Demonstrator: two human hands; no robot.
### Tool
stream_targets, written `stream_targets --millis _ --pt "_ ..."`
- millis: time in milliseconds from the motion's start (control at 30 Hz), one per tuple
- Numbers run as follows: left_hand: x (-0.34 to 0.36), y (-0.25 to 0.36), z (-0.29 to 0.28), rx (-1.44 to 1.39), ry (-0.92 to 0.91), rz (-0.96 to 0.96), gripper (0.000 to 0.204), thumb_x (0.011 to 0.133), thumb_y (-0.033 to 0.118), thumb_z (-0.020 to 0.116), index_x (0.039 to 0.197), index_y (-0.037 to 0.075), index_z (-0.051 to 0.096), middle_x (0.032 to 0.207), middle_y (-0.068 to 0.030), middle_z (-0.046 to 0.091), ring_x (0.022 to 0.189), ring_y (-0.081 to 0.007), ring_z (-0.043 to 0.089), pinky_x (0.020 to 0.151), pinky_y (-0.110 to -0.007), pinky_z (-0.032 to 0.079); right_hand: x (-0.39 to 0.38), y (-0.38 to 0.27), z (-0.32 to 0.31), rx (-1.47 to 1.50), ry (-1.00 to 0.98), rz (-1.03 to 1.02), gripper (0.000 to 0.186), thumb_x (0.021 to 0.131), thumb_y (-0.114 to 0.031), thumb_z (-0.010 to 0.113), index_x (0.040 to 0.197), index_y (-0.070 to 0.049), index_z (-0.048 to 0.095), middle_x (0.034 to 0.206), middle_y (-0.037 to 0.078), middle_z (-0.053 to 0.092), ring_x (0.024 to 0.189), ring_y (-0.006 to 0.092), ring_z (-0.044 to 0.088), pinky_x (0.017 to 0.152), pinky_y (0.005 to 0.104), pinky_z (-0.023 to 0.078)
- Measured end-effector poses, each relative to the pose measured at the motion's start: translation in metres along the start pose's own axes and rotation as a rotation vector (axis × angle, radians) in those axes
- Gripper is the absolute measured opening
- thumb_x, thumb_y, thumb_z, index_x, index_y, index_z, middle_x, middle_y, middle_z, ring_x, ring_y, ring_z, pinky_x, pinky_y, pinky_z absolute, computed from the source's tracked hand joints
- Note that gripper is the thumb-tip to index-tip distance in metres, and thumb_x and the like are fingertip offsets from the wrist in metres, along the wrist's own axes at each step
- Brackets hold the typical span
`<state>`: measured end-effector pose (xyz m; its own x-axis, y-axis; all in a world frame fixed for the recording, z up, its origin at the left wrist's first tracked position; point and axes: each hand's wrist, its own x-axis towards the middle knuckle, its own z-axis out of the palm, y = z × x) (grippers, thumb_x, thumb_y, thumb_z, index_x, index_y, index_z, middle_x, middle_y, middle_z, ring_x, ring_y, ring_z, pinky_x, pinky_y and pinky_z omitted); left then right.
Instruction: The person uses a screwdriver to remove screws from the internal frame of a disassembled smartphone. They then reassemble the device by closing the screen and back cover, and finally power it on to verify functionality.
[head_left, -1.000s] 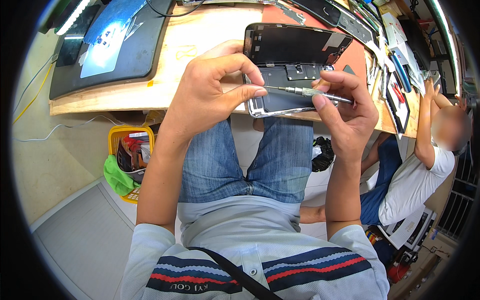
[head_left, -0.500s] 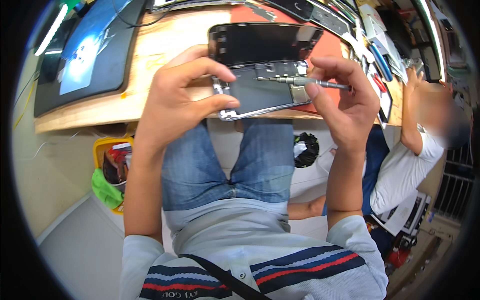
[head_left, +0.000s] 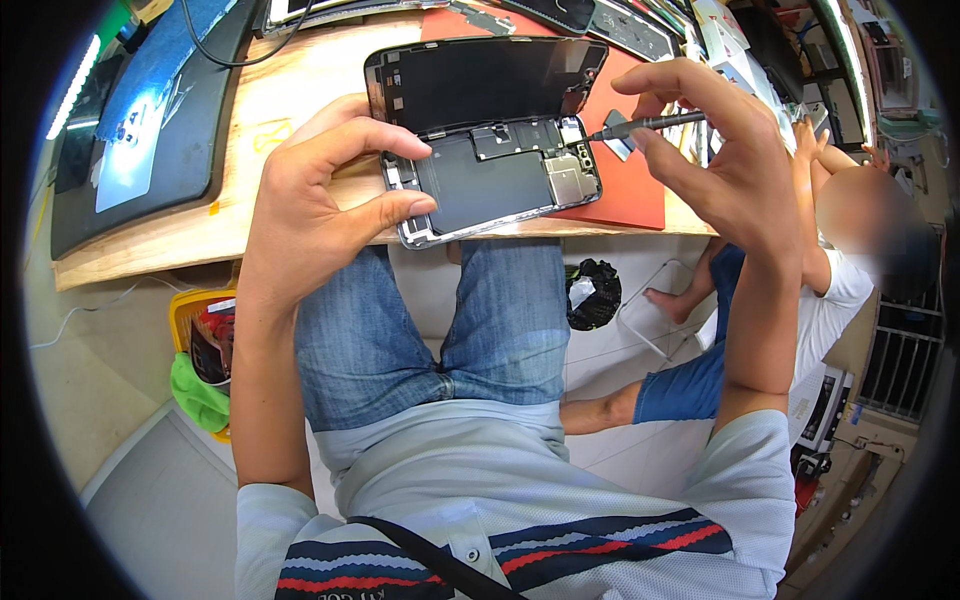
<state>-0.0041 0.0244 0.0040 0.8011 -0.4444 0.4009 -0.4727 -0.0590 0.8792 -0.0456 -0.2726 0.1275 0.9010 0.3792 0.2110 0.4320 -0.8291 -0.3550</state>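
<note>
An opened smartphone (head_left: 485,190) is held over the front edge of the workbench, its battery and circuit parts facing up. Along the far side its dark screen panel (head_left: 480,88) stands folded up and back. My left hand (head_left: 310,190) is closed on the phone's left end, thumb on the near side and fingers on the far side. Between the thumb and fingers of my right hand (head_left: 735,165) is a thin grey screwdriver (head_left: 650,124). Its tip points left at the phone's far right corner; whether it touches is hard to tell.
A dark flat mat (head_left: 205,150) with a lit blue-and-white patch lies at the bench's left. Beneath the phone is a red mat (head_left: 630,195). Phone parts and tools crowd the far right. Below stand a yellow basket (head_left: 185,315) and a black bag (head_left: 597,290). Another person (head_left: 845,270) sits at right.
The screwdriver has moved from above the middle of the battery to the phone's far right corner. My right hand has shifted right, while the phone and my left hand appear slightly further left.
</note>
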Motion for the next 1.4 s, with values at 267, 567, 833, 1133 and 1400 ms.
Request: stream_targets --millis 267,567,833,1133,1400 --pt "0.000 0.001 -0.001 -0.019 -0.008 -0.021 0.038 0.069 0.003 0.090 0.104 0.003 0.075 0.104 -0.0077 0.068 0.097 -0.0189 0.066 0.087 -0.030 0.052 0.006 0.000 -0.001 -0.033 -0.029 -0.025 0.037 0.078 0.001 0.072 0.116 -0.001 0.071 0.089 0.006 0.068 0.091 0.0170 0.067 0.087 0.0334 0.052" --pt "0.000 0.000 0.000 -0.017 -0.004 -0.021 0.038 0.069 0.003 0.090 0.103 0.004 0.075 0.103 -0.0074 0.067 0.097 -0.0190 0.065 0.087 -0.030 0.051 0.012 0.002 0.000 -0.049 -0.053 -0.072 0.036 0.079 0.000 0.072 0.115 -0.003 0.072 0.088 0.005 0.068 0.089 0.0162 0.066 0.085 0.0328 0.052" --pt "0.000 -0.001 -0.001 -0.028 -0.006 -0.043 0.038 0.069 0.005 0.091 0.103 0.004 0.075 0.102 -0.0073 0.067 0.097 -0.0194 0.065 0.087 -0.030 0.051 0.025 -0.004 -0.004 -0.093 -0.198 0.135 0.027 0.083 -0.007 0.072 0.110 -0.003 0.071 0.084 0.005 0.066 0.081 0.0164 0.064 0.074 0.0318 0.049" --pt "0.000 0.000 0.000 -0.024 0.008 -0.053 0.033 0.071 0.005 0.089 0.102 0.003 0.075 0.102 -0.0073 0.067 0.097 -0.0196 0.065 0.088 -0.031 0.051 0.033 0.000 -0.001 -0.166 -0.164 -0.038 0.018 0.091 -0.009 0.066 0.107 -0.003 0.068 0.081 0.009 0.066 0.068 0.0170 0.063 0.070 0.0320 0.051" --pt "-0.001 0.002 0.001 -0.043 0.010 -0.078 0.027 0.076 0.003 0.085 0.102 0.003 0.075 0.101 -0.0074 0.068 0.096 -0.0194 0.066 0.087 -0.031 0.051 0.032 0.002 -0.002 -0.072 -0.235 0.099 0.015 0.095 -0.012 0.068 0.104 0.000 0.067 0.084 0.008 0.068 0.074 0.0149 0.065 0.071 0.0317 0.053"
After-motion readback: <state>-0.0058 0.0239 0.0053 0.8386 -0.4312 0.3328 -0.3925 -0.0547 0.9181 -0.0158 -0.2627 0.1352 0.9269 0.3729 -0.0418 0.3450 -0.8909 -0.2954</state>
